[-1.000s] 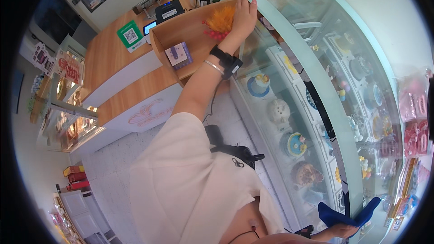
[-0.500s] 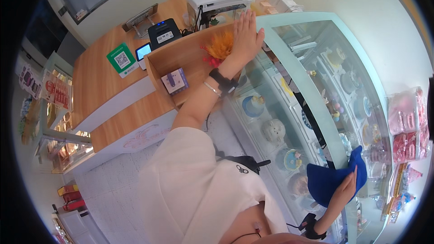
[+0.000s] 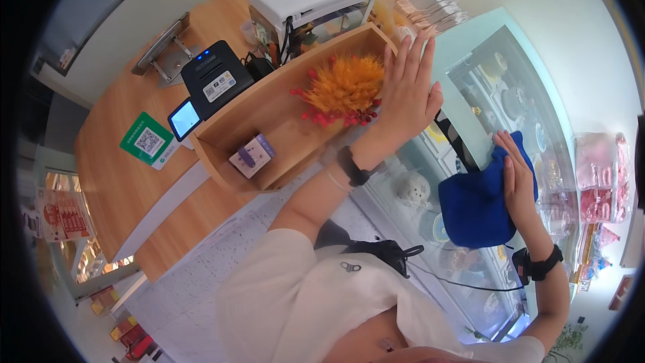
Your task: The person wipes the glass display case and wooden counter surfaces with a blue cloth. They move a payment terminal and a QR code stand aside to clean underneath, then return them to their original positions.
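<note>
Glass case [image 3: 465, 115]: right grip [image 3: 519, 191] unclenched on blue cloth [image 3: 474, 208], left grip [image 3: 406, 97] released by box [image 3: 282, 121] (orange bouquet [image 3: 346, 84] inside).

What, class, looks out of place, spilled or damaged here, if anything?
Nothing stands out as spilled, damaged or misplaced. The blue cloth is bunched on the cake display case, but the right hand lies on it, so that hardly seems odd.

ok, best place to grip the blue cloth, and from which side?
Probably the free edge of its broad left flap, pinched from the left: that part of the blue cloth spreads clear of the right hand, which covers the right part.
</note>
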Tool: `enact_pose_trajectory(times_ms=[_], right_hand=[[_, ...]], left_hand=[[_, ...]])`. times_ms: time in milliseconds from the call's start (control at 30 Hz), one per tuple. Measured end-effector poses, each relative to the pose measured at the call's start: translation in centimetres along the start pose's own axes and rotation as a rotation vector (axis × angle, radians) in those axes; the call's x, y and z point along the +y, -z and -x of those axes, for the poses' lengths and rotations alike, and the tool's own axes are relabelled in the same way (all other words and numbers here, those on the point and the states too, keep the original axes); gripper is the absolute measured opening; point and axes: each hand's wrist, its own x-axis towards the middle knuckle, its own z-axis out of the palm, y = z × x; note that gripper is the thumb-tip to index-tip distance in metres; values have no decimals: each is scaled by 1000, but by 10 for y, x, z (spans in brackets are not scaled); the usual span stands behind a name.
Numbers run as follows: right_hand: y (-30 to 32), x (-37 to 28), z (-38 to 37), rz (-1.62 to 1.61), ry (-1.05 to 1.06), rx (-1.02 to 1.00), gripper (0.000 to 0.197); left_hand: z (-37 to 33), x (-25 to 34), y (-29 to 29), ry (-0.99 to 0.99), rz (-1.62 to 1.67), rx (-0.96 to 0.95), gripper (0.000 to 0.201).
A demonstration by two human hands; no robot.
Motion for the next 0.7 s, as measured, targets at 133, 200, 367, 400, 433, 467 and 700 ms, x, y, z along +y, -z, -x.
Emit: enact_pose_trajectory(times_ms=[133, 200, 367, 400, 433, 467, 700], right_hand=[[-12, 28, -61, -21, 50, 80, 36], [-11, 40, -97, 91, 61, 79, 36], [-8, 42, -132, 76, 27, 104, 44], [-1, 30, -123, 59, 30, 93, 46], [5, 25, -112, 20, 71, 2, 51], [8, 13, -99, 120, 121, -124, 51], [14, 43, -98, 206, 297, -295, 49]], left_hand=[[-1, -1, -2, 7, 36, 13, 65], [-4, 0, -4, -2, 46, 12, 65], [-5, -2, -2, -28, 11, -19, 68], [-5, -1, -2, -27, 23, -19, 67], [-4, 0, -4, -24, 34, -25, 68], [-3, -1, -2, -13, 33, -27, 68], [-5, 4, 0, 32, 30, -33, 69]])
